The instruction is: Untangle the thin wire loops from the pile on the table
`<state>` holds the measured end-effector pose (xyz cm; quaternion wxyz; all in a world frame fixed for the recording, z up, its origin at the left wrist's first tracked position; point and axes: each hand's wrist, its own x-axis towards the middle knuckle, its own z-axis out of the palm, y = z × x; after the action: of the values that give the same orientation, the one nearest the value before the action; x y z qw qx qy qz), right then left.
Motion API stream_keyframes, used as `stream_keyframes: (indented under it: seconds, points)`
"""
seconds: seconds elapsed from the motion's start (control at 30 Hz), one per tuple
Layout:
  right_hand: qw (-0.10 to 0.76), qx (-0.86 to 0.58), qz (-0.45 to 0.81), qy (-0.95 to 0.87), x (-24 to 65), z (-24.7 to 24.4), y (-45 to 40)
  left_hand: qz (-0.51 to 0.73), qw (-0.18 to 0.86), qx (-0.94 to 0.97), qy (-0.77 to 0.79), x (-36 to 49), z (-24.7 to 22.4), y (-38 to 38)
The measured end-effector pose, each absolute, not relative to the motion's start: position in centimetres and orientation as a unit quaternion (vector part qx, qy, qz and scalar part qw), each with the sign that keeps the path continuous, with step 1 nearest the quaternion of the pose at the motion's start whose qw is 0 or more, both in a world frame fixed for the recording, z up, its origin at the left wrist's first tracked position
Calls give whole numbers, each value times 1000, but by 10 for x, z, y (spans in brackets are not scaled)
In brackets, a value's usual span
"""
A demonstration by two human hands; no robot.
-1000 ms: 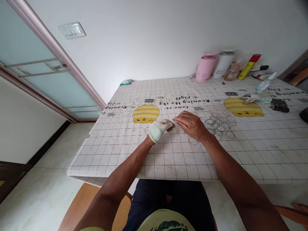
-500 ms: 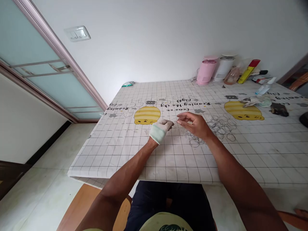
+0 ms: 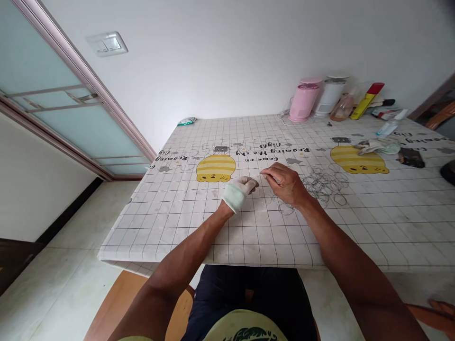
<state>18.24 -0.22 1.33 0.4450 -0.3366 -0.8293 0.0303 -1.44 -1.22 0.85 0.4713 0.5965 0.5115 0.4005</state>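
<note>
My left hand (image 3: 245, 187), in a white glove with a pale green cuff, is closed above the checked tablecloth (image 3: 170, 232); what its fingers pinch is too small to make out. Just to its right, my bare right hand (image 3: 282, 182) has thumb and forefinger pressed together, and anything between them is too fine to see. A small gap parts the two hands. Partly behind my right hand and wrist lies a loose tangle of thin dark wire rings (image 3: 325, 184).
Along the wall stand a pink cylinder (image 3: 304, 102), a white cylinder (image 3: 330, 97) and a yellow-red can (image 3: 368, 101). At the right are a spray bottle (image 3: 390, 125), a crumpled glove (image 3: 380, 145) and a black item (image 3: 411, 157). A green packet (image 3: 186, 121) rests at the back left.
My right hand's fingers, apart before, have come together in a pinch. My left hand stays closed in nearly the same place. The view has shifted slightly.
</note>
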Motion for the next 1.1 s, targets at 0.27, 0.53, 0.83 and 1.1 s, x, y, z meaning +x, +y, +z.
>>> stream_keyframes:
  seconds: [0.27, 0.53, 0.83, 1.1]
  points:
    - [490, -377, 33, -785, 176, 14, -2, 452, 544, 556, 437, -16, 7, -13]
    - [465, -379, 13, -800, 178, 12, -1, 464, 624, 504, 376, -22, -4, -2]
    - [453, -376, 30, -808, 177, 12, -4, 431, 720, 451, 305, -22, -13, 4]
    - [453, -361, 49, -814, 181, 16, -3, 427, 715, 450, 321, -20, -16, 6]
